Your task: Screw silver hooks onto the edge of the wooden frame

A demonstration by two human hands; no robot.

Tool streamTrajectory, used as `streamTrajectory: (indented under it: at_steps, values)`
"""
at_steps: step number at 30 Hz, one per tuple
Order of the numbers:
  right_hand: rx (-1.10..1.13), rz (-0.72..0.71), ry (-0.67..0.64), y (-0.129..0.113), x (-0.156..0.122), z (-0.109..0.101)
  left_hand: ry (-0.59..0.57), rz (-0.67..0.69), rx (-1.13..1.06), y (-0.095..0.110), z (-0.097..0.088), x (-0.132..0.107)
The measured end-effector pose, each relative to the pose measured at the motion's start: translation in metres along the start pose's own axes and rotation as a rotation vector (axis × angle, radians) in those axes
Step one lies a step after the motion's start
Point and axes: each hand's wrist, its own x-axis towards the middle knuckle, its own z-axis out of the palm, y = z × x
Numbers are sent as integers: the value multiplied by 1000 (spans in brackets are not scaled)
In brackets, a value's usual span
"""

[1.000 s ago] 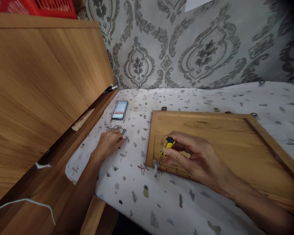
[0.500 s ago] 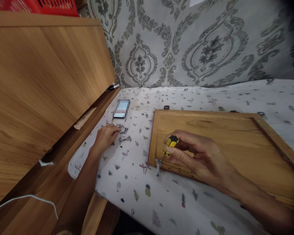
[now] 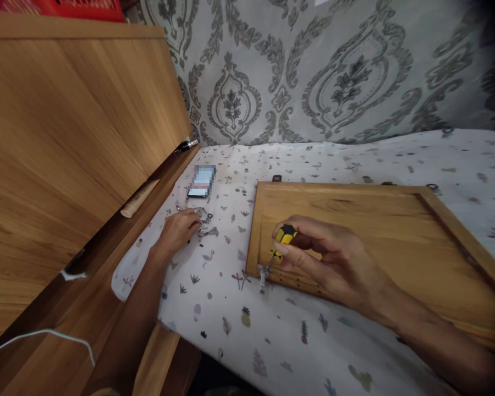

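Head: screwdriver [image 3: 286, 235] in right hand [image 3: 340, 261]

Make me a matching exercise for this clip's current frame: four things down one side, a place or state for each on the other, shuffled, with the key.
Things
1. yellow and black screwdriver
2. phone
3. metal fitting
4. left hand

Places and states
A. screen side up on the cloth
B. beside the loose metal parts
C. sticking out past the near edge of the wooden panel
D. held in the right hand

Pairs: 1-D, 2-A, 3-C, 4-B
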Motion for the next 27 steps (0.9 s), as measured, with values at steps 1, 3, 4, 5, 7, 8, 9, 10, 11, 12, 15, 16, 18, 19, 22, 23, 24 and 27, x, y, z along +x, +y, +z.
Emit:
streamTrajectory:
  at_steps: [1,3,4,5,7,8,9,10,11,12,15,16,18,19,22,23,24,27]
  values:
    - [-2,-4,0,0,0,0,4,3,-11,0,0,0]
    - [-10,-4,-3,-1,1,0,22,8,-41,1,0,-1]
    - [-14,1,-2,-1,1,0,37,9,-60,1,-1,-1]
    - [-18,9,-5,-1,1,0,56,9,-82,1,-2,-1]
    - [-37,29,-8,0,1,0,103,7,-135,1,-4,-2]
    - [-47,38,-7,1,1,0,129,4,-166,0,-5,-2]
    - [-54,43,-7,1,1,0,154,0,-197,0,-5,-3]
    - [-58,43,-9,2,1,0,176,-5,-230,-1,-6,-3]
    - [-58,41,-11,2,1,0,191,-10,-263,-1,-5,-3]
    - [-54,34,-12,2,1,0,200,-14,-298,-1,-5,-3]
    - [-51,20,-19,2,1,0,191,0,-398,4,-3,-5]
    - [-58,17,-20,1,2,-1,185,9,-429,6,-3,-5]
    - [-63,22,-27,0,2,-1,171,52,-478,14,-5,-6]
    - [-60,26,-30,0,1,-1,166,83,-495,19,-6,-6]
    - [-42,39,-30,1,1,-1,148,210,-497,34,-11,-7]
    - [-42,36,-32,1,0,-1,135,222,-492,39,-13,-7]
    - [-43,31,-35,2,0,-1,118,226,-493,45,-14,-8]
    - [-45,24,-44,3,0,-2,68,208,-526,62,-18,-10]
